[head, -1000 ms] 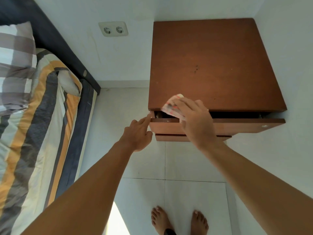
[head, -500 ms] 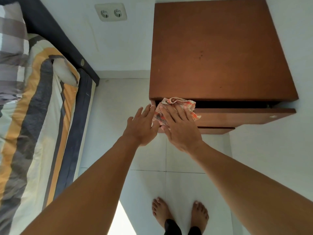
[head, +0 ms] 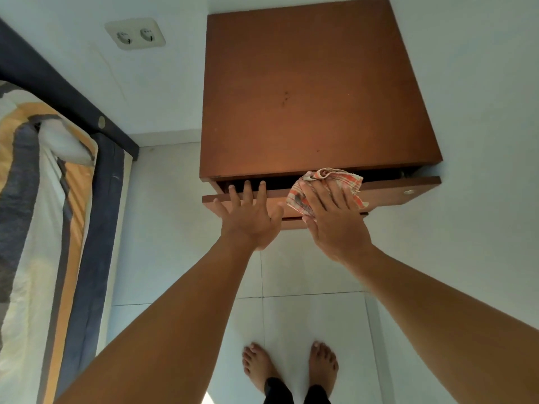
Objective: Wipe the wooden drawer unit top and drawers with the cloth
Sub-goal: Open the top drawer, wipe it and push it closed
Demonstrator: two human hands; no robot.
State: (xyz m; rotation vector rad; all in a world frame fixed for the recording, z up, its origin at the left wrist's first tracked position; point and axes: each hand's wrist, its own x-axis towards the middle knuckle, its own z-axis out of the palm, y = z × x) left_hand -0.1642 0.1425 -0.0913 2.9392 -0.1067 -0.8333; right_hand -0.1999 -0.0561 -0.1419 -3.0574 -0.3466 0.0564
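Standing in the corner between two white walls, the wooden drawer unit (head: pixel 315 91) is seen from above, its bare top bounded at the front by a straight edge under which the top drawer (head: pixel 388 193) is pulled partly out. A dark gap is left between that edge and the drawer front. A second drawer front (head: pixel 294 223) is glimpsed just below, mostly covered by the hands. The left hand (head: pixel 248 220) is laid over the top rim of the open drawer front near its left end, fingers (head: pixel 247 188) spread and hooked over the rim into the gap; nothing is clutched in it. The right hand (head: pixel 335 225) is pressed flat, fingers extended, on the checked orange-and-white cloth (head: pixel 347 182), which is draped over the rim of the same drawer front toward its middle, part of it bunched at the gap. The drawer's inside is lost in shadow and cannot be made out. A small round fitting (head: pixel 409 192) is seen near the right end of the drawer front. To the left, open white floor tile (head: pixel 163 217) separates the unit from a bed with striped bedding (head: pixel 38 228), cut off by the frame's edge. A double wall socket (head: pixel 135 34) is set in the wall left of the unit. Bare feet (head: pixel 288 365) are planted on the tiles well back from the unit.
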